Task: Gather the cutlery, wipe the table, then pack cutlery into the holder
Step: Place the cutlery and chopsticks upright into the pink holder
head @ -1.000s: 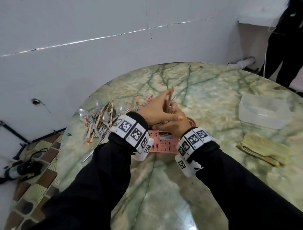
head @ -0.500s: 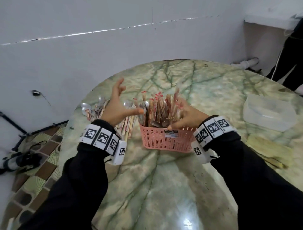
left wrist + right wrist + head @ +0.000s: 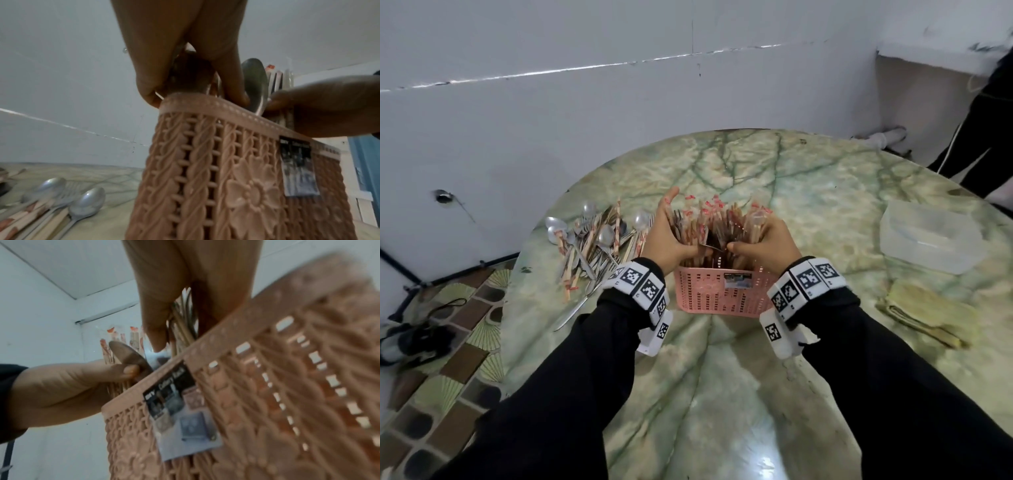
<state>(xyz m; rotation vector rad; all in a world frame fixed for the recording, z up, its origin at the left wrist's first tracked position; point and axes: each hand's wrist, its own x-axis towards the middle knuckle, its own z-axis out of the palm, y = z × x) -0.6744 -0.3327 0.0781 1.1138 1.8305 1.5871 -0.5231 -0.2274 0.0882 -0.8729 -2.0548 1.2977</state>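
Your round green marble desk point(image 3: 825, 192), white wall point(image 3: 551, 120) far behind, patterned tiled floor point(image 3: 448, 359) at your near left.

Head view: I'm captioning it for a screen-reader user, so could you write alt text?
Both hands, left hand and right hand, cup a bundle of chopsticks standing in a pink basket on a green marble table. Loose spoons and chopsticks lie left.

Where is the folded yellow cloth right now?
In the head view, the folded yellow cloth lies on the table's right side, just nearer the camera than the clear plastic container.
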